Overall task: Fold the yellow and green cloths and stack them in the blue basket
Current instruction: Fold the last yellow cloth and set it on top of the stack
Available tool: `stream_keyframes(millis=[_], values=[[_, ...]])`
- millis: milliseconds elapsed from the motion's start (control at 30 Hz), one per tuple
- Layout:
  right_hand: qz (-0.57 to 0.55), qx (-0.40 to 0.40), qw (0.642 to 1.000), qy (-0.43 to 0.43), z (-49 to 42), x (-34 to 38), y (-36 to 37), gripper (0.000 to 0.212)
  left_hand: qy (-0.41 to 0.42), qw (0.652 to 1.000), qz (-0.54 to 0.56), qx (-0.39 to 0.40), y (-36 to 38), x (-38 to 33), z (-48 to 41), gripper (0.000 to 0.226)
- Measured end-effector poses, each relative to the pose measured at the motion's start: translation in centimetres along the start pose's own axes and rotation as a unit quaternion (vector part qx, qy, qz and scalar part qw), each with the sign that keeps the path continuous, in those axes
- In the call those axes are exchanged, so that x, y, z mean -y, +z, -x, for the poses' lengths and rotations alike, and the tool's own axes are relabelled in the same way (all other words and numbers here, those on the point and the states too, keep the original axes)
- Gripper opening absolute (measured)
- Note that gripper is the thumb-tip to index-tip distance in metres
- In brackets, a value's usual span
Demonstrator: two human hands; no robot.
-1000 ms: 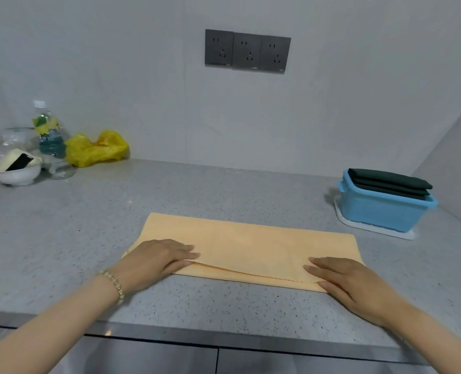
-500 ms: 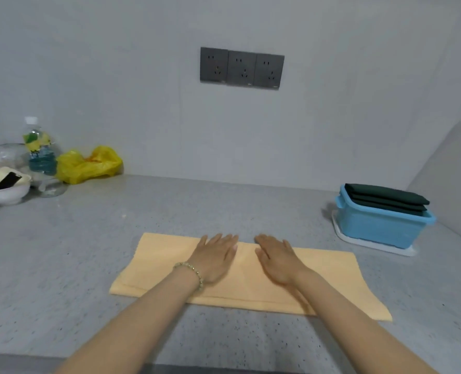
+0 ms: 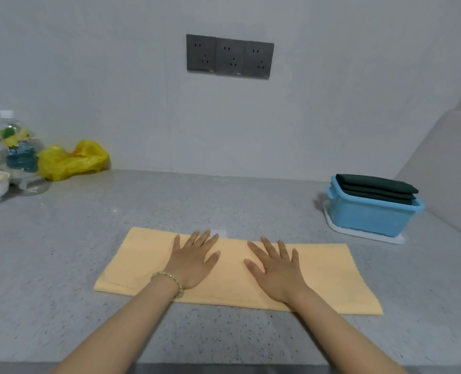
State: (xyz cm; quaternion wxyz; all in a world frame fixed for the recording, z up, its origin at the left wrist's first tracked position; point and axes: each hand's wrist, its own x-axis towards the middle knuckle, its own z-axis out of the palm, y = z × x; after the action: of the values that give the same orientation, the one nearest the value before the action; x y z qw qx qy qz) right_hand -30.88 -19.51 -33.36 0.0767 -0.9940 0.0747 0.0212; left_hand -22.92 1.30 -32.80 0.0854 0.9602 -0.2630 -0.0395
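Your yellow cloth (image 3: pixel 318 276) lies on the counter (image 3: pixel 224 201) right in front of you, folded into a long strip running left to right. It looks light, soft and limp, so it will likely sag and lose its fold if you lift it by one point. Better to pinch both layers at the two corners of one short end and carry that end across to the other. It may slide on the smooth counter, so anchor it with a palm.

Your left hand (image 3: pixel 193 261) and right hand (image 3: pixel 274 271) lie flat on its middle, fingers straight and spread, gripping nothing.

The cloth is pale yellow-orange and smooth, with a hem line near its front left edge. The blue basket (image 3: pixel 369 220) stands well apart at the right, with folded green cloths (image 3: pixel 375 188) stacked above its rim.
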Motion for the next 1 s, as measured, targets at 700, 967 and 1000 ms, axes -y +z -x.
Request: stream_keyframes(millis=[700, 967, 1000], values=[[-0.09, -0.016, 0.982, -0.164, 5.2, -0.4, -3.2, 0.049, 0.166, 0.986, -0.01, 0.007, -0.6, -0.8, 0.7, 0.048], [-0.094, -0.026, 0.968, -0.233, 5.5, 1.5, -1.2, 0.045, 0.061, 0.998, -0.005, 0.013, -1.5, 0.7, -1.2, 0.048], [-0.092, -0.039, 0.97, -0.222, 5.0, 1.0, -1.2, 0.044, 0.054, 0.998, -0.007, 0.011, -1.7, 0.7, -1.4, 0.049]])
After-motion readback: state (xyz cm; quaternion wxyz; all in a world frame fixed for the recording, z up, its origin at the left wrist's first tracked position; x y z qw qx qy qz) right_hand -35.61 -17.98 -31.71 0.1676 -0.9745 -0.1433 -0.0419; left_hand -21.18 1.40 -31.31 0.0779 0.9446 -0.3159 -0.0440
